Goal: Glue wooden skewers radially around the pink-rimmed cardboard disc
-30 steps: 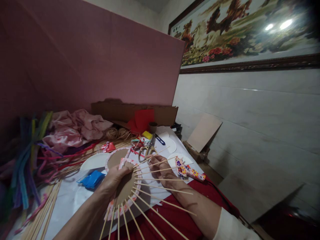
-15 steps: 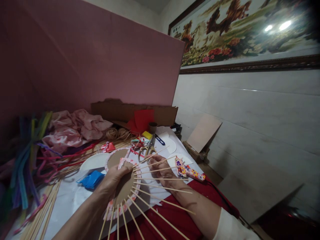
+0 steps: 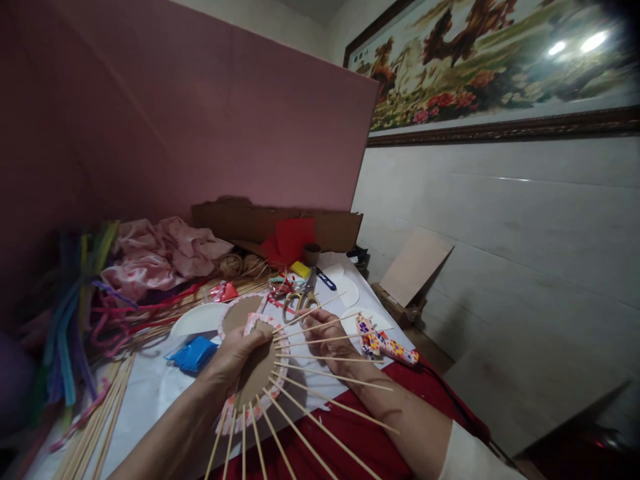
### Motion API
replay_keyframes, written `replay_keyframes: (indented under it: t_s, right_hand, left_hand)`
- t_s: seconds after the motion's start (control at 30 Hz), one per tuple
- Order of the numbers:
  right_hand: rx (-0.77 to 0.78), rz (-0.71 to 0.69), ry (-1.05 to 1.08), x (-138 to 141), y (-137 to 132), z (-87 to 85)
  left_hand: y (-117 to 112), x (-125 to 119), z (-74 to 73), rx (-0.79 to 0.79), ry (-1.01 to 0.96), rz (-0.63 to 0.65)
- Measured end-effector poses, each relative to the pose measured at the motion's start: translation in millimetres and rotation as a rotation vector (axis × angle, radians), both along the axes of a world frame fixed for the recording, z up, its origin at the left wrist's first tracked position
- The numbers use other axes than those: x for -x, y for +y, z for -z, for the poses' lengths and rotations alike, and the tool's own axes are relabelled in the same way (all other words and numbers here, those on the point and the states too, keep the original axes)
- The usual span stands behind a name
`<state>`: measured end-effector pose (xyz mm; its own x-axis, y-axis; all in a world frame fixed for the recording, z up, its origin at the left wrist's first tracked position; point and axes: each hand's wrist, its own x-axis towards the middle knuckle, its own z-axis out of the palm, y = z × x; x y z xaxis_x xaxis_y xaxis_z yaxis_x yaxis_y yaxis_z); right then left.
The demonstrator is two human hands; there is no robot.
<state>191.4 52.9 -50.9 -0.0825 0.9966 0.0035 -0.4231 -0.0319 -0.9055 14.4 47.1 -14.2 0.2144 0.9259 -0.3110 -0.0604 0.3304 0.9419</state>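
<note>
My left hand (image 3: pixel 243 350) is closed on a round cardboard disc (image 3: pixel 257 373) edged with pink patterned cloth, its thumb pressed on the upper face. Several thin wooden sticks (image 3: pixel 320 377) fan out from the disc's right and lower edge. Beyond them my right hand (image 3: pixel 327 340) has its fingers bent together around a stick (image 3: pixel 305 315) near the top of the fan. Just past that hand lie scissors (image 3: pixel 299 303) with gold handles. A glue gun (image 3: pixel 383 341) with a flowered pattern rests to its right. Behind the held disc is a second cloth-edged cardboard disc (image 3: pixel 243 313).
A blue packet (image 3: pixel 193 355) lies left of the disc, near a bundle of loose sticks (image 3: pixel 103 413). Colourful pipe cleaners (image 3: pixel 60 333), crumpled pink cloth (image 3: pixel 170 250) and twine balls (image 3: pixel 231 265) fill the left back. A utility knife (image 3: pixel 326 279) and small brown cup (image 3: pixel 311 253) are farther back.
The whole view has shifted slightly, so everything appears a little farther right. Both hands keep nearly the same hold on the disc and stick.
</note>
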Motion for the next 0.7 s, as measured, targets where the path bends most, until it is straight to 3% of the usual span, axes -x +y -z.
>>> replay_keyframes:
  t_s: [0.7]
  right_hand:
    - [0.088,-0.01,0.088,8.1,-4.5,-10.0]
  left_hand:
    - [0.6,0.2,0.1,-0.024,-0.023,0.022]
